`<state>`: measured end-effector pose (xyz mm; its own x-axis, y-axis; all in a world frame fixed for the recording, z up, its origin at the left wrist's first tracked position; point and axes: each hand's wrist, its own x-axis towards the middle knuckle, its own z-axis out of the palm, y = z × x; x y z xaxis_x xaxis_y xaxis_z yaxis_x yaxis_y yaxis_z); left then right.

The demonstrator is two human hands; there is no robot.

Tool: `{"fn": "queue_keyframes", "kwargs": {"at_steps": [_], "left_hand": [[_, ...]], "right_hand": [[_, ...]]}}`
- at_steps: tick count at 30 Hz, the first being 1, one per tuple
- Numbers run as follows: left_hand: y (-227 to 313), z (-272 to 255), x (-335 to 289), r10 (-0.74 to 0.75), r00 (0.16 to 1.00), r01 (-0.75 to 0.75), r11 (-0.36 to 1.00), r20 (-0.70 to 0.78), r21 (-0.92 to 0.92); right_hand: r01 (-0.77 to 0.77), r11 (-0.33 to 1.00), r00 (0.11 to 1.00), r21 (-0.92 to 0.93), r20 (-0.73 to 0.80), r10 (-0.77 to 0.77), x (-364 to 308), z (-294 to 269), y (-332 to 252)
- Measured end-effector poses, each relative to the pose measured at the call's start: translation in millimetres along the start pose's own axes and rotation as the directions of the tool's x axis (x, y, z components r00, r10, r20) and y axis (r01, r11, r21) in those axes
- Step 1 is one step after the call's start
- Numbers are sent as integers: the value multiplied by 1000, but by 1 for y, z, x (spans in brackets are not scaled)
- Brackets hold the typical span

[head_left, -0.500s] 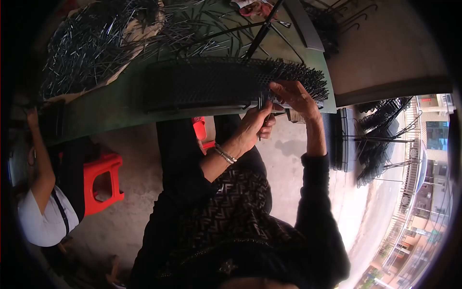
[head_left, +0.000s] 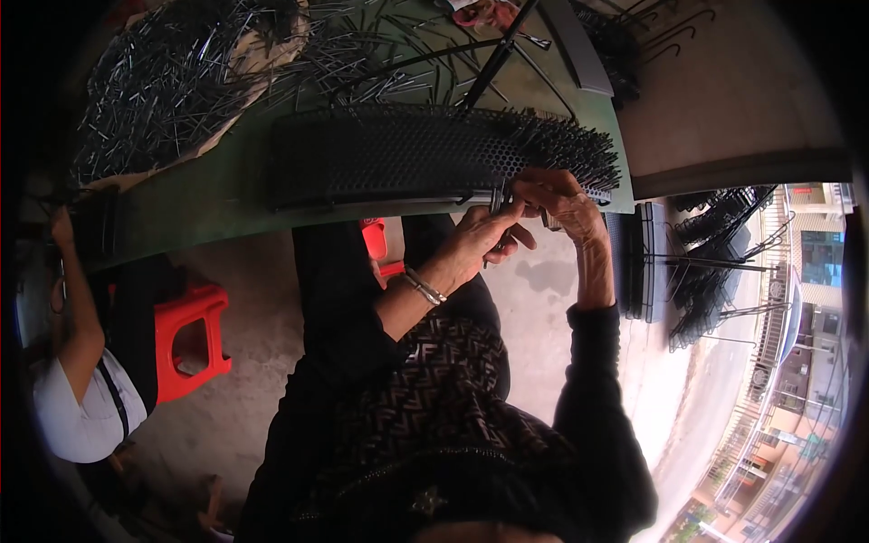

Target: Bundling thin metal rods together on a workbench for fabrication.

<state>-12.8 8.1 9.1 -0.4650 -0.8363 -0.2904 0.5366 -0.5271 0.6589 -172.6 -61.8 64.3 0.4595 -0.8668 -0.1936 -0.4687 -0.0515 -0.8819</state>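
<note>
A long black perforated panel [head_left: 389, 161] lies along the near edge of the green table. Thin black rods [head_left: 579, 149] stand packed in the holes of its right end. Just in front of the panel, my left hand [head_left: 475, 237] is closed around a small bundle of thin black rods [head_left: 496, 201]. My right hand [head_left: 563, 204] meets it from the right, thumb and fingers pinched together by the bundle's upper end. What sits between those right fingertips is too small to make out.
Loose black rods [head_left: 172, 86] are heaped on brown sheeting at the far left of the green table [head_left: 181, 213]. Behind the panel rises a black metal stand [head_left: 493, 72]. A red stool [head_left: 195, 339] and another person's arm [head_left: 81, 312] are at left; black racks [head_left: 715, 271] at right.
My right hand has come down slightly from the panel toward the rods in my left hand. More of the panel's open holes now show beside the standing rods.
</note>
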Motion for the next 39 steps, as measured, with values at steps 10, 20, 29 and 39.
{"fn": "queue_keyframes", "kwargs": {"at_steps": [10, 20, 29, 39], "left_hand": [[-6, -6, 6, 70, 997, -69, 995, -12, 78], [4, -8, 9, 65, 997, -72, 979, 42, 191], [-3, -13, 10, 88, 995, -93, 988, 48, 125], [-11, -18, 21, -128, 986, 102, 971, -108, -217]], "right_hand": [[-110, 978, 991, 178, -54, 121, 6, -3, 20], [-104, 947, 988, 305, -81, 135, -1, 0, 22], [-52, 969, 995, 241, -72, 71, -2, -2, 9], [196, 961, 691, -194, -668, -276, 26, -6, 2]]}}
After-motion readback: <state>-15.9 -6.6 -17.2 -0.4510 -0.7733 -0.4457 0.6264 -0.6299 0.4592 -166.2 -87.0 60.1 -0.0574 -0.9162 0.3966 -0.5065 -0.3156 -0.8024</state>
